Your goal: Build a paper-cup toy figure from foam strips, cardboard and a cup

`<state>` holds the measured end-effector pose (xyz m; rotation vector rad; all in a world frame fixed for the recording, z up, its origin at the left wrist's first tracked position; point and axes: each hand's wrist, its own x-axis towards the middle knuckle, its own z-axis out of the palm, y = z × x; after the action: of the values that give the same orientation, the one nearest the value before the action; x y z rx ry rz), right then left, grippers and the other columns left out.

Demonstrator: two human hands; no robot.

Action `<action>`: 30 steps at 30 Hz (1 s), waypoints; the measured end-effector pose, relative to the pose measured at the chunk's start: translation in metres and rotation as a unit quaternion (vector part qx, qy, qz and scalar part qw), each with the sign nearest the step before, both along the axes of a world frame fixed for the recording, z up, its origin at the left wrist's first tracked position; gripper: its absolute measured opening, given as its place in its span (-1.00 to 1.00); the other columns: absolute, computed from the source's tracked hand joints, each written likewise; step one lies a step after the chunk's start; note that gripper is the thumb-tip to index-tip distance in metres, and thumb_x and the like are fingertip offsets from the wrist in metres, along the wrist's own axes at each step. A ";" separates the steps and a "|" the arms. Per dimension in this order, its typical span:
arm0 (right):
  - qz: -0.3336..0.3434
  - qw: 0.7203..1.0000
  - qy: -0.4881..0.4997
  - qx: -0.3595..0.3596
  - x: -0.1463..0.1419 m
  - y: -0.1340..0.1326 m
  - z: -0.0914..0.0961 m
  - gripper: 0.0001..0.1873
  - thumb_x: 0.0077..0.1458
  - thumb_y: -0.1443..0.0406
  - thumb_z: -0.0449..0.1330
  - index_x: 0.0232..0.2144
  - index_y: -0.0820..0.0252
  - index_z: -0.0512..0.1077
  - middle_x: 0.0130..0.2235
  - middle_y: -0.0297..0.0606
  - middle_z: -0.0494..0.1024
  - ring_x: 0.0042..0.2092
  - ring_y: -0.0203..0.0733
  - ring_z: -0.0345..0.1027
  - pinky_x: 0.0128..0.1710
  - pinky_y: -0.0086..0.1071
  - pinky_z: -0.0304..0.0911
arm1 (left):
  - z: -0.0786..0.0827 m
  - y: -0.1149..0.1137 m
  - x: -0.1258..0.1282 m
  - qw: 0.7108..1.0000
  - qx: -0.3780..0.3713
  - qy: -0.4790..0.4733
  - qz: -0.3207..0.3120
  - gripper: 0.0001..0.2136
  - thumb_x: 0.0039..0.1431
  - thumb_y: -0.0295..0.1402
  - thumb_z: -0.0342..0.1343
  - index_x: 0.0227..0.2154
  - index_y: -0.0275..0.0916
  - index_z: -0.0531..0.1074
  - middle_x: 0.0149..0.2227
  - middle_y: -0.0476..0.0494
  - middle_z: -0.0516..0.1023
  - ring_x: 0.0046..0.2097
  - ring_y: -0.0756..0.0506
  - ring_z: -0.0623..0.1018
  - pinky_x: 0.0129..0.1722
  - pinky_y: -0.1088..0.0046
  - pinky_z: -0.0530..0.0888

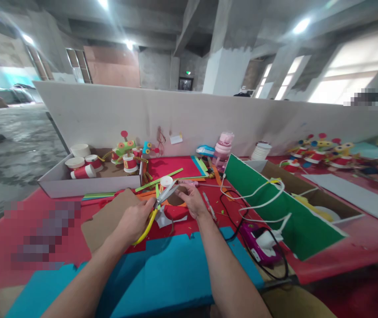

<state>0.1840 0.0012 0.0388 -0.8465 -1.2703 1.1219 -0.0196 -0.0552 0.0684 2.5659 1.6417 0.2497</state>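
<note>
In my left hand [136,221] is a pair of scissors [147,230] with yellow handles, its metal blades pointing up and to the right. My right hand [191,201] pinches a small piece of brown cardboard [175,198], which lies close against the blades. How far the blades cut into it I cannot tell. Beneath my left hand is a larger sheet of brown cardboard [101,218]. A white paper cup [166,181] stands just beyond the scissors. White and red paper scraps [166,218] lie below them.
A shallow box [89,187] at left holds paper cups and a colourful cup figure [126,148]. Blue cloth [175,269] covers the near edge. At right are a green divided box [275,212], white cable [262,183], and purple power strip [260,245]. A white partition [189,119] stands behind.
</note>
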 end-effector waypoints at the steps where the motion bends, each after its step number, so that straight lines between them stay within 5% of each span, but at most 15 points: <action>1: 0.001 1.000 -0.001 0.001 0.000 -0.001 0.001 -0.73 -0.17 0.11 0.35 -0.39 0.11 0.56 -0.34 -0.29 0.55 -0.24 -0.15 0.37 -0.19 -0.29 0.26 | 0.000 0.000 0.000 1.000 -0.002 0.000 -0.001 -0.65 0.32 -0.17 -0.29 0.00 -0.23 0.21 -0.26 -0.27 0.52 -0.26 -0.24 0.56 -0.39 0.39 0.30; 20: 0.014 1.000 0.013 -0.009 -0.001 -0.001 0.001 -0.70 -0.18 0.11 0.37 -0.34 0.08 0.57 -0.30 -0.29 0.57 -0.16 -0.10 0.39 -0.14 -0.25 0.28 | -0.008 0.002 -0.001 1.000 -0.007 0.018 0.000 -0.80 0.27 -0.32 -0.18 -0.08 -0.17 0.20 -0.37 -0.16 0.51 -0.30 -0.19 0.56 -0.43 0.46 0.26; 30: -0.011 1.000 -0.008 -0.020 0.002 0.002 -0.006 -0.68 -0.18 0.11 0.35 -0.35 0.14 0.55 -0.28 -0.28 0.55 -0.19 -0.15 0.36 -0.20 -0.33 0.25 | -0.006 -0.001 -0.007 0.995 0.003 -0.103 -0.004 -0.76 0.28 -0.19 -0.15 -0.12 -0.16 0.27 -0.42 -0.13 0.53 -0.33 -0.17 0.57 -0.44 0.49 0.23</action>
<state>0.1860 0.0034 0.0326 -0.8988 -1.2528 1.1293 -0.0268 -0.0560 0.0628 2.4538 1.5586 0.5007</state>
